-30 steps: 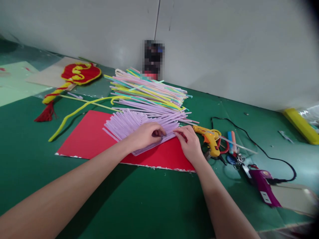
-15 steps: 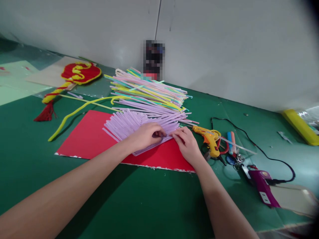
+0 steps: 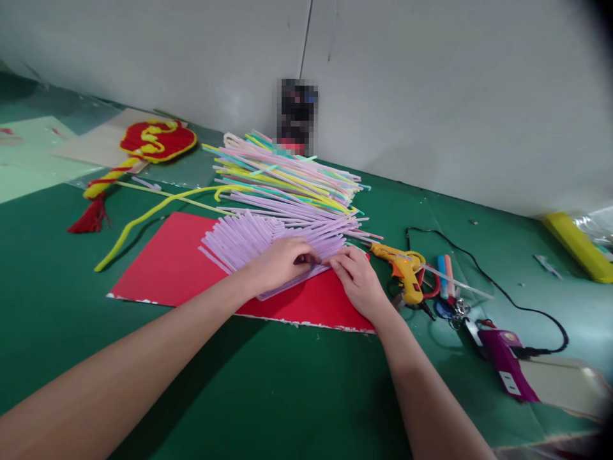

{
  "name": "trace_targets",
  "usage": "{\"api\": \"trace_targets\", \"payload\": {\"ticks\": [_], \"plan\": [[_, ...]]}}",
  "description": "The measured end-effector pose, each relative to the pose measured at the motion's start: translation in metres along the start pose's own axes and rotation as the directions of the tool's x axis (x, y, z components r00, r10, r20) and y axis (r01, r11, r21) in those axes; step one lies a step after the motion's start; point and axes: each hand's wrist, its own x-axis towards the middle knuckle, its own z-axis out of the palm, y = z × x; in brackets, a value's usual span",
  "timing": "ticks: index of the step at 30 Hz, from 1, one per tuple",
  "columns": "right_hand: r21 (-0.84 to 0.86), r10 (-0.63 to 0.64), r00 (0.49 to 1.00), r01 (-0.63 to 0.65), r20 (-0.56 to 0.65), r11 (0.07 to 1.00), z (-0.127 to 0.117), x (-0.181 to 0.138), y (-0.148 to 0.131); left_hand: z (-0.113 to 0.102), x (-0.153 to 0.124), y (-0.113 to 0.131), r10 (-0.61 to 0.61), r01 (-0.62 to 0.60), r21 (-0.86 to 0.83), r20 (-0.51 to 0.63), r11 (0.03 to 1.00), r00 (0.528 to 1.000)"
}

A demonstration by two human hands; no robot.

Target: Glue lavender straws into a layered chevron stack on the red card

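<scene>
A fan of lilac straws (image 3: pixel 249 239) lies on a red card sheet (image 3: pixel 177 268) on the green table. My left hand (image 3: pixel 280 259) rests on the fan's right side, fingers curled and pressing the straws down. My right hand (image 3: pixel 357 278) is beside it, fingertips pinched at the lower right ends of the same straws. The two hands nearly touch. Behind the fan sits a loose pile of pastel straws (image 3: pixel 287 176).
A yellow glue gun (image 3: pixel 405 268) with a black cord (image 3: pixel 502 291) lies right of my right hand, then scissors, keys and a purple device (image 3: pixel 505 361). A yellow pipe cleaner (image 3: pixel 143 220) and a red-and-yellow ornament (image 3: pixel 153 142) lie at the left. A grey wall stands behind.
My right hand has slid a little left toward my left hand along the straw ends. The left hand has stayed on the fan.
</scene>
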Motion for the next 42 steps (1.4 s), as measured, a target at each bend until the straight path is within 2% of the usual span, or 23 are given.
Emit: {"api": "trace_targets", "payload": {"ticks": [5, 15, 22, 29, 42], "plan": [[0.014, 0.009, 1.000, -0.009, -0.003, 1.000, 0.000, 0.000, 0.001, 0.000, 0.000, 0.002, -0.008, 0.008, 0.003, 0.001, 1.000, 1.000], [-0.002, 0.082, 0.976, -0.085, -0.200, 0.996, 0.000, -0.001, 0.010, 0.001, -0.001, -0.002, 0.028, -0.028, -0.005, -0.004, 1.000, 1.000], [-0.078, 0.076, 0.983, -0.090, -0.167, 0.993, 0.002, -0.002, 0.014, 0.001, 0.000, 0.001, 0.006, -0.006, 0.002, -0.024, 1.000, 1.000], [-0.054, 0.065, 0.983, -0.075, -0.173, 0.996, 0.002, -0.002, 0.014, 0.001, -0.001, 0.007, 0.007, -0.006, 0.058, -0.013, 0.998, 1.000], [-0.111, 0.077, 0.987, -0.093, -0.144, 0.989, 0.001, -0.003, 0.012, 0.001, 0.000, 0.002, 0.030, -0.031, 0.031, 0.019, 0.999, 0.999]]}}
